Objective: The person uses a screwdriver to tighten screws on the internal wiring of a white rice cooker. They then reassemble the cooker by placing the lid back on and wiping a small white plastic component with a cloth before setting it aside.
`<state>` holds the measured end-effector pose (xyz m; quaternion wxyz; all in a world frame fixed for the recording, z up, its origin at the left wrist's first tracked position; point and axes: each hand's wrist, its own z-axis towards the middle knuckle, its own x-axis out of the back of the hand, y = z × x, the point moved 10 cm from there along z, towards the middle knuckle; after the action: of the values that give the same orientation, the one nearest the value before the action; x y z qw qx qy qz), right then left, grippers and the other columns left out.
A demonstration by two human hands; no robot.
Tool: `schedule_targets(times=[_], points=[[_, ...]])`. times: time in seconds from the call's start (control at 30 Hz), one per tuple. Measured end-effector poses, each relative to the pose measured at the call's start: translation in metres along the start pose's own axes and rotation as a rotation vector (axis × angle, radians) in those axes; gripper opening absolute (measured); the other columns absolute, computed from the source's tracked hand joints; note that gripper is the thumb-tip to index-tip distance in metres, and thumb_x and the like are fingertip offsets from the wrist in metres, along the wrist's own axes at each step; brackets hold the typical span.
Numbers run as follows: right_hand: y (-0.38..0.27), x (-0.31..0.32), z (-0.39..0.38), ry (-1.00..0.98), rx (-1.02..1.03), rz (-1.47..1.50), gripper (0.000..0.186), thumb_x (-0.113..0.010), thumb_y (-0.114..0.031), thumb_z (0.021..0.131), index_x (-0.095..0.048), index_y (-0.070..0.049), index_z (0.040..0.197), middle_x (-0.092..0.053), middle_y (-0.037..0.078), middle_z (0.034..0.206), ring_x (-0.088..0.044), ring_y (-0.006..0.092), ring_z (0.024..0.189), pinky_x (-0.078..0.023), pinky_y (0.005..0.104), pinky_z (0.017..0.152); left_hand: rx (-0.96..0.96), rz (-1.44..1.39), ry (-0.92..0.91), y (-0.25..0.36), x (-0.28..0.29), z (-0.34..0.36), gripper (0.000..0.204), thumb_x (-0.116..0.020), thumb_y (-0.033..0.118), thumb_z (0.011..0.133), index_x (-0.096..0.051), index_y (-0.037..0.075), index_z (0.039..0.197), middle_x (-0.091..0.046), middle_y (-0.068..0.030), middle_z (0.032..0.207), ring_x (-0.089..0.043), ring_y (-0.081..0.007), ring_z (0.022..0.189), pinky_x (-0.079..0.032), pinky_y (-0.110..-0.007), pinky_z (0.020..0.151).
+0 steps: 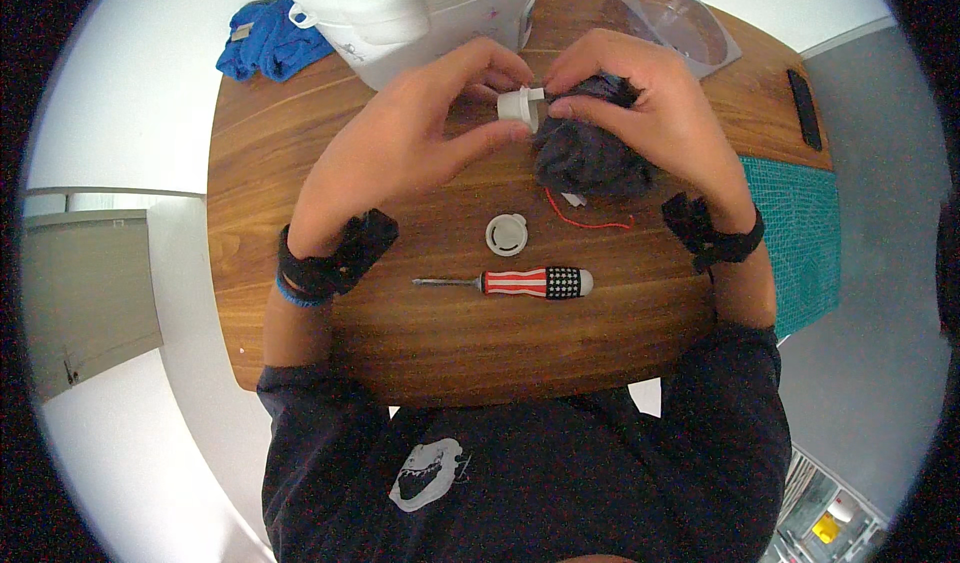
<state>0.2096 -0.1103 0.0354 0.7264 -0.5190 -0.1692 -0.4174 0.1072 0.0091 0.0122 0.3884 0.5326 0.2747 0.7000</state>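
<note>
My left hand (405, 138) grips a small white cylindrical fitting (515, 111) between thumb and fingers. My right hand (650, 108) pinches at the short stem on that fitting's right side. Beneath the right hand lies a bunched dark grey cloth (590, 161), with a red cord (590, 221) and a small white tag showing below it. A round white cap (506, 236) lies flat in front of the hands. Nearer me rests a screwdriver (532, 282) with a red, white and black patterned handle, its shaft pointing left.
A white plastic appliance (410, 8) stands at the back of the wooden table (380, 343), with a blue cloth (265, 43) to its left. A clear plastic piece (690, 23), a black flat object (804, 109) and a teal cutting mat (800, 253) are on the right.
</note>
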Motion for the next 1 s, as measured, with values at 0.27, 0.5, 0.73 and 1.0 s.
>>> schedule_targets(times=[0.27, 0.5, 0.73, 1.0], points=[[-0.009, 0.006, 0.001, 0.032, 0.080, -0.037, 0.019, -0.081, -0.005, 0.093, -0.076, -0.002, 0.111, -0.077, 0.011, 0.108, -0.075, 0.0247, 0.104, -0.058, 0.0365, 0.094, 0.049, -0.060, 0.007, -0.009, 0.001, 0.000, 0.040, -0.084, 0.018, 0.100, -0.065, 0.003, 0.131, -0.075, -0.0097, 0.119, -0.074, -0.0207, 0.107, -0.060, -0.036, 0.091], [-0.003, 0.004, -0.004, 0.041, -0.119, -0.022, 0.019, -0.082, -0.009, 0.097, -0.075, -0.004, 0.114, -0.075, 0.005, 0.102, -0.070, 0.0106, 0.095, -0.057, 0.0294, 0.082, 0.005, -0.064, 0.036, -0.006, 0.001, 0.001, 0.037, -0.084, 0.018, 0.100, -0.068, 0.002, 0.129, -0.077, -0.0091, 0.115, -0.075, -0.0195, 0.102, -0.061, -0.035, 0.090], [0.004, 0.000, -0.003, 0.021, -0.069, -0.010, 0.018, -0.083, -0.008, 0.096, -0.077, -0.003, 0.113, -0.077, 0.006, 0.103, -0.071, 0.0130, 0.096, -0.057, 0.0306, 0.086, 0.036, -0.062, 0.008, -0.003, 0.001, 0.001, 0.036, -0.083, 0.017, 0.101, -0.068, 0.001, 0.129, -0.077, -0.0089, 0.115, -0.076, -0.0188, 0.102, -0.061, -0.034, 0.092], [0.007, -0.004, -0.003, -0.029, -0.108, 0.010, 0.020, -0.082, -0.006, 0.096, -0.076, -0.001, 0.115, -0.077, 0.009, 0.106, -0.073, 0.0174, 0.100, -0.057, 0.0329, 0.091, 0.018, -0.114, 0.018, -0.007, -0.002, 0.001, 0.035, -0.082, 0.018, 0.101, -0.068, 0.001, 0.130, -0.077, -0.0100, 0.117, -0.076, -0.0201, 0.103, -0.061, -0.035, 0.094]])
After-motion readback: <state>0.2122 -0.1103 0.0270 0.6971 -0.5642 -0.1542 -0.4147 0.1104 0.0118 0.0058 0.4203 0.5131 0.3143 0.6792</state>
